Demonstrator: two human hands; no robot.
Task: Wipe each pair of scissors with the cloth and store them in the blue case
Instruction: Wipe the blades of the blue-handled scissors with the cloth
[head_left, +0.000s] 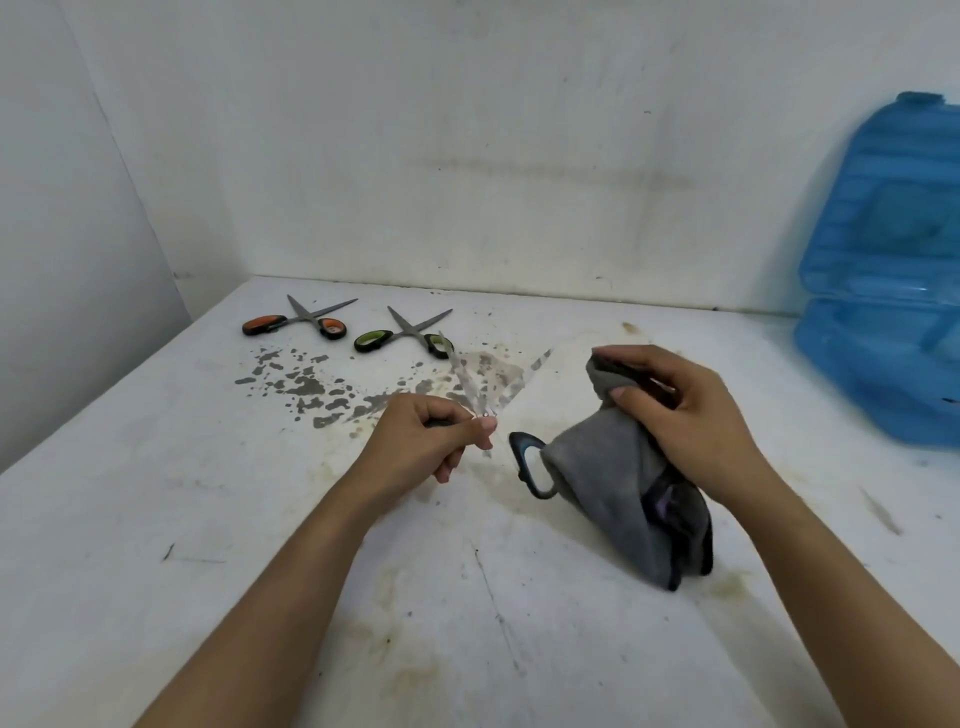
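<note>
The right hand (691, 415) grips a grey cloth (623, 483) bunched on the stained white surface (260, 545), its dark blue scissor handle (530, 467) poking out left. The left hand (426, 441) pinches blurred scissor blades (467, 382). Farther left lie green-handled scissors (405, 335) and orange-handled scissors (298, 319), both spread open. The open blue case (883, 270) sits far right against the wall.

matt grey cloth (613, 499); translucent glossy blue plastic case (883, 270)
</note>
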